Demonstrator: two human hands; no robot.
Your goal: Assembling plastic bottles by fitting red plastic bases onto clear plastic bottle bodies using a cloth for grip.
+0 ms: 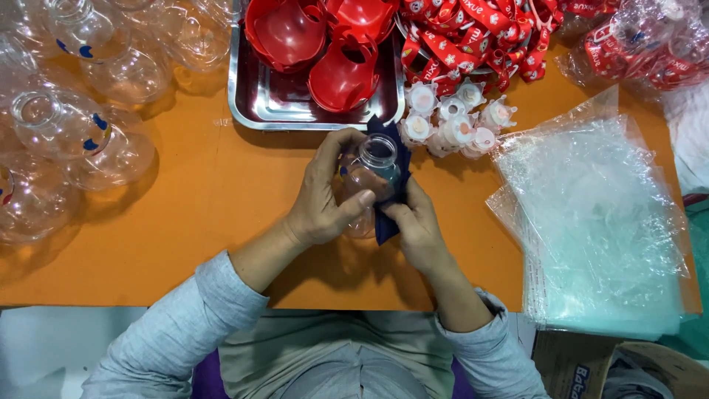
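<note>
While gripped: clear bottle [371, 177] (blue cloth [388, 222] alongside).

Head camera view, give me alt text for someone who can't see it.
Two hands, left hand and right hand, hold a clear plastic bottle against a dark blue cloth over an orange table. Behind sits a metal tray of red plastic parts.

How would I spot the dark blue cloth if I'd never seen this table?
Start at the metal tray of red plastic parts at the top of the orange table. Just below it, the left hand holds a clear bottle. The dark blue cloth wraps its right side, pressed by the right hand; nothing else here is dark blue fabric.
</note>
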